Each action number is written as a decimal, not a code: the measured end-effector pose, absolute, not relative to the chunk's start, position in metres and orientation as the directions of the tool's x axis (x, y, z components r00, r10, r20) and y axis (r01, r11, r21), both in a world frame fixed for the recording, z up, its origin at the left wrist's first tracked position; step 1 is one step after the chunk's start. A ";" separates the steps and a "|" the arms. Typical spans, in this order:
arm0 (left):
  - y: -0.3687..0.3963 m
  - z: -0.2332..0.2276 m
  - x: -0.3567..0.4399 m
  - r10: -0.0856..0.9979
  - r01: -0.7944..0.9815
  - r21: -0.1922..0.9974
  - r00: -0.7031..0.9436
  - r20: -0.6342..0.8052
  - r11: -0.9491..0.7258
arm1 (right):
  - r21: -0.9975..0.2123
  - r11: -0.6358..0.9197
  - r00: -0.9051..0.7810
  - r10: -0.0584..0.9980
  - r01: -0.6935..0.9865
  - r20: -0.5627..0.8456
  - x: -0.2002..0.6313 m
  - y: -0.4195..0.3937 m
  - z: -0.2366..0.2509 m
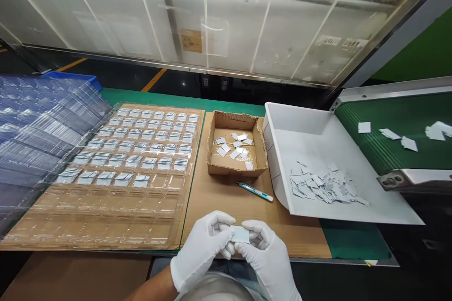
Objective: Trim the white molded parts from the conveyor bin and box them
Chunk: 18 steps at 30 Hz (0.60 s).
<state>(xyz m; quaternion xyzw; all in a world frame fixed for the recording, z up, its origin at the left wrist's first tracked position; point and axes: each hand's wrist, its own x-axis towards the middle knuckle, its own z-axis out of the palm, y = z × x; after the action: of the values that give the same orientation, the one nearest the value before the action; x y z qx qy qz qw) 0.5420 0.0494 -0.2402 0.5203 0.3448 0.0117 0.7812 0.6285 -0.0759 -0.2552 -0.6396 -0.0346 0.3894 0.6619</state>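
Note:
Both hands wear white gloves and meet at the front edge of the worktable. Between them is a small pale rectangular piece (240, 234), its flat face turned up. My left hand (206, 242) pinches its left end with thumb and fingers. At its right end, my right hand (264, 249) grips it the same way. Whether it is one piece or a thin stack, I cannot tell. A teal and white utility knife (254, 191) lies just beyond the hands. Left of them, a clear compartment tray (158, 197) holds rows of similar pieces in its far part.
A cardboard box (236, 170) with several loose pieces stands behind the knife. To its right, a white bin (282, 160) holds a heap of pieces below a green conveyor belt (370, 146) carrying more. Stacked clear trays (42, 127) occupy the left. A framed clear panel (226, 23) overhangs the back.

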 end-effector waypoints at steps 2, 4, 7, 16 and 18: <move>0.049 -0.240 0.543 0.400 0.361 0.822 0.741 -0.539 0.441 | -0.860 -0.131 0.667 0.578 -0.493 -0.470 0.628 -0.077 -0.254; 0.048 -0.239 0.544 0.416 0.383 0.825 0.727 -0.546 0.415 | -0.858 -0.156 0.659 0.579 -0.489 -0.480 0.628 -0.077 -0.254; 0.048 -0.237 0.542 0.434 0.401 0.843 0.728 -0.531 0.359 | -0.867 -0.183 0.675 0.561 -0.463 -0.479 0.627 -0.077 -0.256; 0.049 -0.241 0.540 0.474 0.389 0.872 0.732 -0.489 0.298 | -0.914 -0.195 0.729 0.554 -0.355 -0.401 0.626 -0.076 -0.258; 0.049 -0.240 0.540 0.454 0.382 0.851 0.726 -0.517 0.360 | -0.907 -0.181 0.733 0.539 -0.381 -0.416 0.627 -0.076 -0.256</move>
<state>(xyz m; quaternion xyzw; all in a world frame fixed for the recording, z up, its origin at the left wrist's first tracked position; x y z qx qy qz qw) 0.5401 0.0492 -0.2395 0.5652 0.3696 0.0244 0.7371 0.6265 -0.0756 -0.2561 -0.6785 -0.0581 0.3608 0.6372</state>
